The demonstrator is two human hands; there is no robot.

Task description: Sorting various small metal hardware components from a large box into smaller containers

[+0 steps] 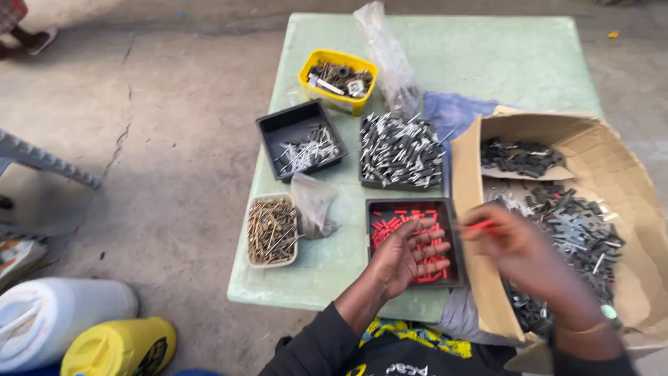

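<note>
My left hand (407, 256) hovers palm up over a dark tray (445, 209) of small red pieces (390, 224), fingers apart, holding nothing I can make out. My right hand (522, 251), blurred, pinches one small red piece (480, 225) between its fingertips, just right of that tray and above the edge of a cardboard box (473, 181). The box holds many small dark grey metal parts (577, 233).
On the pale green table (487, 63) stand a dark tray of grey-and-white pins (400, 150), a second dark tray (278, 125) with fewer pins, a white tub of brass pins (271, 230), a yellow tub (339, 80) and plastic bags. White and yellow jugs (118, 345) sit on the concrete floor at lower left.
</note>
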